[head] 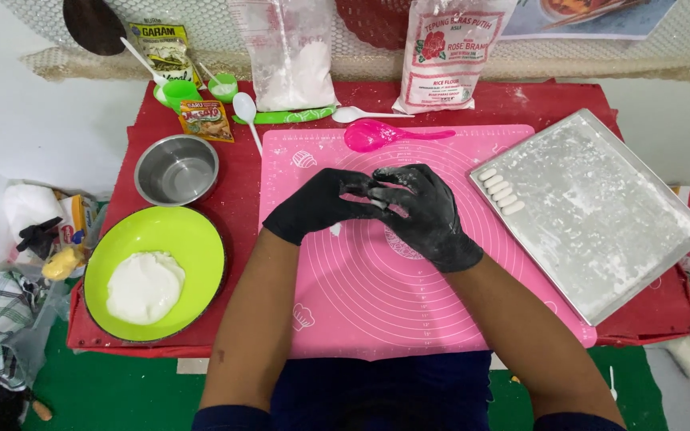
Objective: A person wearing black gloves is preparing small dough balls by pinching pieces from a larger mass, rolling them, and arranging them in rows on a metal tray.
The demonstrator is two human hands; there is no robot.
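- left hand (321,203) and right hand (425,211), both in black gloves, met fingertip to fingertip above the pink silicone mat (377,311).
- fingers were curled loosely around a small white dough piece (378,204), mostly hidden.
- shaped dough pieces (501,190) lay in a row on the floured metal tray (600,231).
- green bowl (193,239) held white dough (144,286).

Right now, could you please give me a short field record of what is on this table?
Left hand: black glove, pressed against right hand over pink mat
Between fingers: small white dough piece
Green bowl: white dough lump
Metal tray: floured, six dough pieces in one corner
Steel bowl: empty
Pink spoon: on mat's far edge
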